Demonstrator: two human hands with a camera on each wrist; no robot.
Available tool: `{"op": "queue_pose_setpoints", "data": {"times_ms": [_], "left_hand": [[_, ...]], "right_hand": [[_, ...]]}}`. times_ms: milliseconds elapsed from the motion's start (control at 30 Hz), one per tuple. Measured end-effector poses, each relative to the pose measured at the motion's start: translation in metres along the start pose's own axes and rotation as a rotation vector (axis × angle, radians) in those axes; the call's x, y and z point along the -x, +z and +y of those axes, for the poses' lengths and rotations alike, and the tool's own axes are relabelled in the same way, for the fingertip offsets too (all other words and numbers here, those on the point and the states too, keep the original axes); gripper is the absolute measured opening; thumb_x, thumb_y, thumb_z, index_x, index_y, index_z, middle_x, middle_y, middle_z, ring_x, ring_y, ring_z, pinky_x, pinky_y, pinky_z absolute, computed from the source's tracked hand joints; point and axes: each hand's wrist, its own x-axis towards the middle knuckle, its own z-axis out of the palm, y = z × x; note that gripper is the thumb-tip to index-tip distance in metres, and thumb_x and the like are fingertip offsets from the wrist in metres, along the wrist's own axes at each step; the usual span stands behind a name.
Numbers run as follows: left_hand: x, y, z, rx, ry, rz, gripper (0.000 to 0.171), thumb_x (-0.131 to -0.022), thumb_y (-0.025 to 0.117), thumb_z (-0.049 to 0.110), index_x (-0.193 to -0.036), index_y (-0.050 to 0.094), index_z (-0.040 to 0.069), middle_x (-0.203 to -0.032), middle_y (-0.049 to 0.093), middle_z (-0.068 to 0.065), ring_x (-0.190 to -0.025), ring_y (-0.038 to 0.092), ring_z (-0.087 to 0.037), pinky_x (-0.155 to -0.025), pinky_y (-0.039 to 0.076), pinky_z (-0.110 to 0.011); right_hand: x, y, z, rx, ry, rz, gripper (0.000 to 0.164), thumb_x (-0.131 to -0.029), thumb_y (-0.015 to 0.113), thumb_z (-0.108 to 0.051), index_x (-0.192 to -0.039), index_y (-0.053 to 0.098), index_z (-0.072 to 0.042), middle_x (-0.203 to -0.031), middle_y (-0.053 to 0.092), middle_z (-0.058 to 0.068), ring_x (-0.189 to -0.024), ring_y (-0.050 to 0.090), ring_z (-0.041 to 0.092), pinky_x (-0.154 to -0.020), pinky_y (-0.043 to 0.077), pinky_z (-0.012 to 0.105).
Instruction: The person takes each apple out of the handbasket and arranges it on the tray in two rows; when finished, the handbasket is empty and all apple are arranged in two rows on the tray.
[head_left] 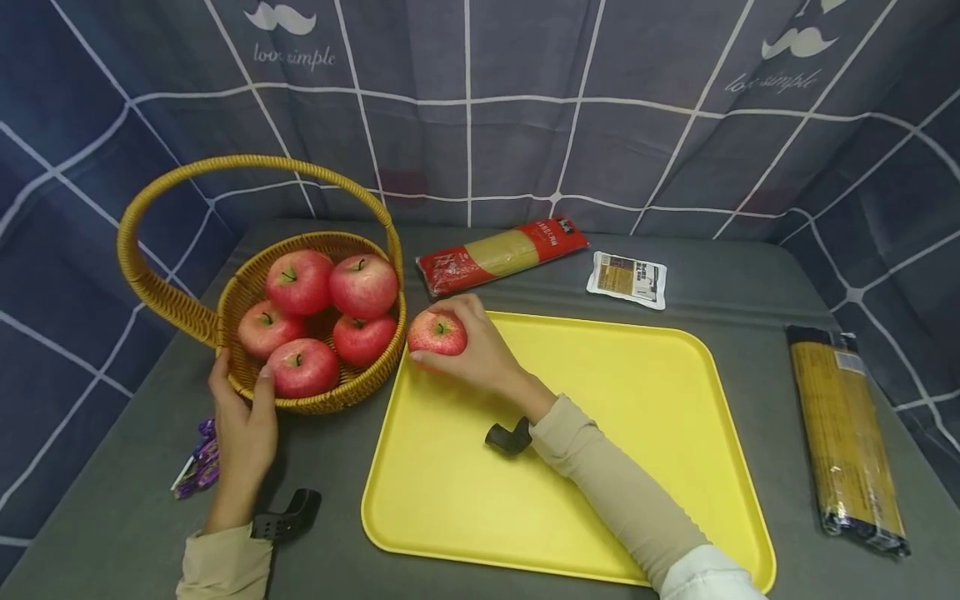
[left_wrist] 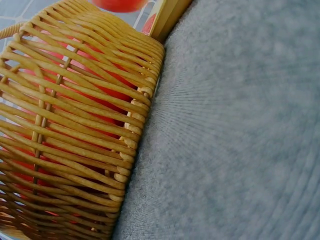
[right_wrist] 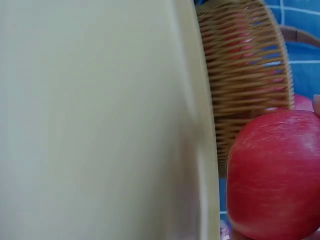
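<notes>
In the head view my right hand (head_left: pixel 483 350) grips a red apple (head_left: pixel 438 332) above the left edge of a yellow tray (head_left: pixel 600 483), close beside the basket. The same apple (right_wrist: pixel 274 172) fills the lower right of the right wrist view. A woven wicker basket (head_left: pixel 341 402) with a tall arched handle holds several red apples (head_left: pixel 303 367). My left hand (head_left: pixel 246 425) holds the near left side of the basket rim, thumb over the edge. In the left wrist view the basket's woven wall (left_wrist: pixel 75 120) shows red through its gaps; the left fingers are out of that view.
Behind the tray lies a red pasta packet (head_left: pixel 502 255), with a small white sachet (head_left: pixel 627 280) to its right. A long noodle pack (head_left: pixel 847 437) lies at the far right. Purple-wrapped candies (head_left: pixel 201 462) sit left of the left wrist. A checked curtain (head_left: pixel 517 150) stands behind.
</notes>
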Motion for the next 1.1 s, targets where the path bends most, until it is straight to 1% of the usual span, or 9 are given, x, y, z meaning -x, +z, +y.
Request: {"op": "queue_pose_setpoints", "data": {"times_ms": [267, 400, 567, 633, 700, 767, 867, 933, 1100], "left_hand": [[0.0, -0.001, 0.001, -0.004, 0.005, -0.007, 0.06, -0.093, 0.045, 0.027, -0.144, 0.017, 0.012, -0.151, 0.017, -0.011, -0.139, 0.016, -0.027, -0.114, 0.01, -0.044], [0.0, -0.001, 0.0, -0.006, 0.003, -0.012, 0.06, -0.093, 0.045, 0.027, -0.144, 0.016, 0.013, -0.151, 0.016, -0.011, -0.139, 0.016, -0.027, -0.114, 0.01, -0.044], [-0.001, -0.001, 0.0, -0.005, -0.006, -0.017, 0.06, -0.093, 0.044, 0.027, -0.144, 0.016, 0.013, -0.151, 0.015, -0.01, -0.139, 0.015, -0.027, -0.114, 0.009, -0.045], [0.0, -0.001, 0.0, -0.003, -0.007, -0.018, 0.06, -0.093, 0.044, 0.027, -0.144, 0.016, 0.013, -0.151, 0.015, -0.01, -0.139, 0.015, -0.026, -0.114, 0.009, -0.045], [0.0, -0.001, 0.0, -0.004, -0.006, -0.016, 0.06, -0.093, 0.044, 0.027, -0.144, 0.016, 0.013, -0.151, 0.016, -0.011, -0.139, 0.016, -0.026, -0.114, 0.009, -0.044], [0.0, -0.001, 0.0, -0.003, -0.003, -0.019, 0.06, -0.093, 0.044, 0.027, -0.144, 0.016, 0.013, -0.151, 0.015, -0.011, -0.139, 0.016, -0.026, -0.114, 0.009, -0.044], [0.0, -0.001, 0.0, -0.007, -0.005, -0.019, 0.06, -0.093, 0.044, 0.027, -0.144, 0.016, 0.013, -0.151, 0.015, -0.011, -0.139, 0.015, -0.026, -0.114, 0.009, -0.044], [0.0, -0.001, 0.0, -0.009, -0.006, -0.019, 0.06, -0.093, 0.044, 0.027, -0.144, 0.016, 0.013, -0.151, 0.015, -0.01, -0.139, 0.015, -0.026, -0.114, 0.009, -0.044], [-0.001, -0.001, 0.0, -0.013, -0.008, -0.016, 0.059, -0.093, 0.043, 0.027, -0.144, 0.016, 0.014, -0.151, 0.016, -0.011, -0.139, 0.016, -0.027, -0.113, 0.01, -0.045]], "right_hand": [[-0.006, 0.012, 0.013, 0.027, 0.041, -0.077, 0.055, -0.07, 0.074, -0.043, -0.117, 0.051, -0.023, -0.114, 0.041, 0.002, -0.098, 0.05, 0.012, -0.087, 0.044, 0.028], [-0.007, 0.014, 0.013, 0.065, 0.021, -0.112, 0.058, -0.073, 0.071, -0.043, -0.121, 0.048, -0.021, -0.119, 0.043, 0.002, -0.106, 0.048, 0.013, -0.092, 0.043, 0.03], [-0.007, 0.012, 0.012, 0.096, -0.004, -0.134, 0.069, -0.074, 0.069, -0.045, -0.131, 0.041, -0.018, -0.13, 0.04, 0.002, -0.118, 0.043, 0.014, -0.1, 0.039, 0.033], [-0.008, 0.011, 0.008, 0.103, -0.021, -0.117, 0.072, -0.074, 0.069, -0.045, -0.134, 0.039, -0.018, -0.134, 0.037, 0.004, -0.123, 0.04, 0.015, -0.102, 0.037, 0.035], [-0.01, 0.011, 0.002, 0.126, -0.059, -0.082, 0.072, -0.075, 0.069, -0.045, -0.135, 0.039, -0.02, -0.137, 0.036, 0.006, -0.126, 0.036, 0.016, -0.103, 0.036, 0.037], [-0.013, 0.012, -0.006, 0.141, -0.102, -0.036, 0.07, -0.075, 0.069, -0.044, -0.135, 0.041, -0.021, -0.137, 0.038, 0.007, -0.127, 0.035, 0.018, -0.103, 0.035, 0.038], [-0.02, 0.017, -0.018, 0.146, -0.146, 0.027, 0.067, -0.075, 0.07, -0.042, -0.134, 0.043, -0.021, -0.134, 0.04, 0.006, -0.126, 0.035, 0.018, -0.102, 0.036, 0.037], [-0.026, 0.021, -0.027, 0.132, -0.142, 0.056, 0.068, -0.075, 0.07, -0.042, -0.134, 0.043, -0.022, -0.133, 0.04, 0.005, -0.122, 0.039, 0.019, -0.097, 0.04, 0.035], [-0.037, 0.039, -0.048, 0.135, -0.065, 0.116, 0.072, -0.073, 0.069, -0.048, -0.136, 0.038, -0.03, -0.131, 0.035, 0.004, -0.117, 0.041, 0.017, -0.087, 0.047, 0.033]]}}
